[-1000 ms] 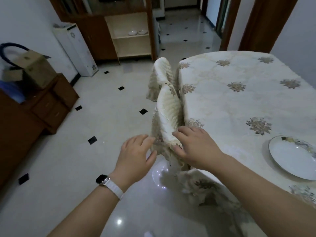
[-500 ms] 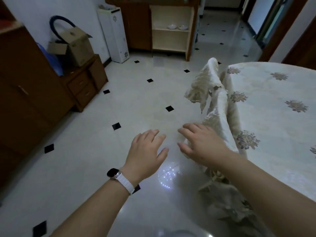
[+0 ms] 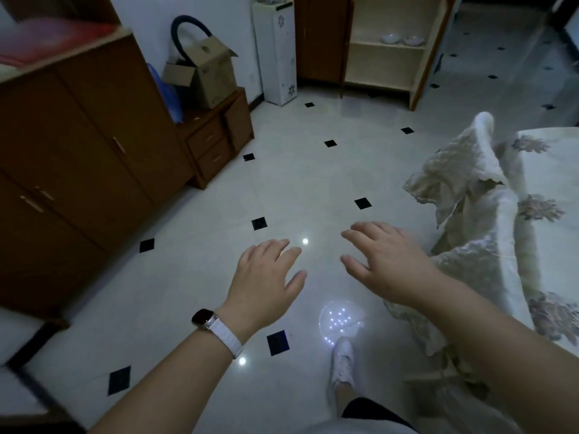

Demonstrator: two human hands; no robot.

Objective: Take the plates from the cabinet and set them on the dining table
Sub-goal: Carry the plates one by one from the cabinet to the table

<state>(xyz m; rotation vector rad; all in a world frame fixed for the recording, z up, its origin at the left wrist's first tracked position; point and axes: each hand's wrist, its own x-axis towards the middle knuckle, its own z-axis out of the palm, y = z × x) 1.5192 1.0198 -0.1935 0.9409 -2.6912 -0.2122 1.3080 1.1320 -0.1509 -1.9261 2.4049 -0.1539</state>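
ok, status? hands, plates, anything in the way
Left hand and right hand open, empty, out over the floor. Two white dishes on the cabinet shelf, across the room. Covered chair at right, beside the route.

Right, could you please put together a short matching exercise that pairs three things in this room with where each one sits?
Things:
1. cardboard box
2. dishes
3. watch

Places:
A. strapped just behind the left hand
B. on top of the low drawer unit
C. on a shelf of the open cabinet

Pairs: 1-B; 2-C; 3-A.
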